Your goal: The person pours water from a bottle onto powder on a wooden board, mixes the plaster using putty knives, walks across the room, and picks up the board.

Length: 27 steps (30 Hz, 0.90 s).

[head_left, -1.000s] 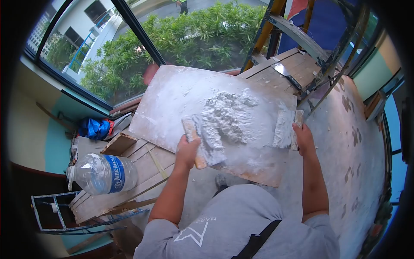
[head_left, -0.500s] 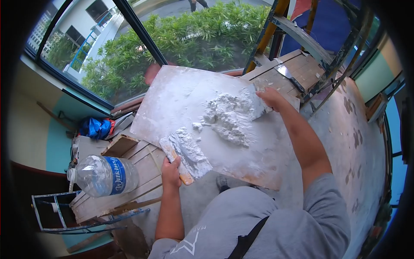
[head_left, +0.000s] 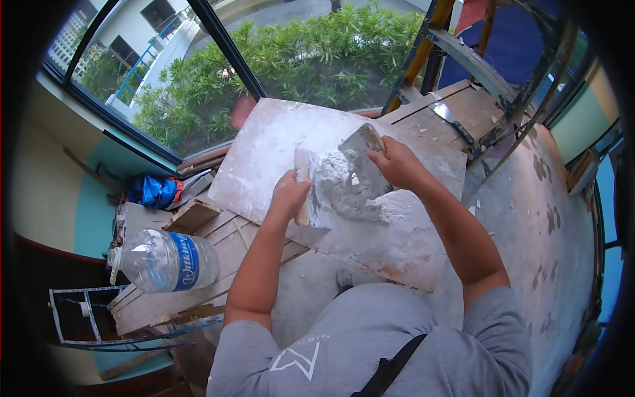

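Note:
My left hand is closed round the wooden handle of a wide flat trowel, whose blade stands tilted at the left side of a white paste heap. Over the heap's upper right, my right hand grips a second trowel, its grey blade tilted, its lower edge at the paste. The heap lies on a white-smeared board. Paste partly hides both blades' lower edges.
A large clear bottle lies on planks at the left. A scraper rests on planks beside a ladder at the upper right. A blue bundle sits by the window corner.
My left hand has moved up and right with its trowel to the heap. My right hand has shifted left and slightly down, and its blade has turned over the paste.

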Each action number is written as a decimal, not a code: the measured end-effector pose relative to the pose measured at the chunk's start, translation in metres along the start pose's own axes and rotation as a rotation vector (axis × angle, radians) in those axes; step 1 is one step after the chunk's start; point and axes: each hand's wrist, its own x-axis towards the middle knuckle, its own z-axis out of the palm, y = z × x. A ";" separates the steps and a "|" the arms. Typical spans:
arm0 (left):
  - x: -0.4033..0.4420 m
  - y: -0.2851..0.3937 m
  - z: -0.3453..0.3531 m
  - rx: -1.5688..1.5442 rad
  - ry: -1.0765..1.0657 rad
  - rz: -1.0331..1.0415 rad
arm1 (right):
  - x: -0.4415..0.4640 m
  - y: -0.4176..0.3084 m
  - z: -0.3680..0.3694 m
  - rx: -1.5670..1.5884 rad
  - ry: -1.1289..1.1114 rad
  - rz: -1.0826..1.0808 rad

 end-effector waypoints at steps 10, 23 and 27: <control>-0.082 0.038 -0.010 0.117 0.084 0.075 | -0.134 0.162 -0.037 0.409 0.368 0.372; -0.062 0.033 0.090 -0.245 0.150 -0.070 | -0.176 0.199 -0.013 1.083 0.367 0.370; -0.087 0.050 0.071 -0.453 0.108 0.004 | -0.177 0.189 -0.016 1.104 0.353 0.345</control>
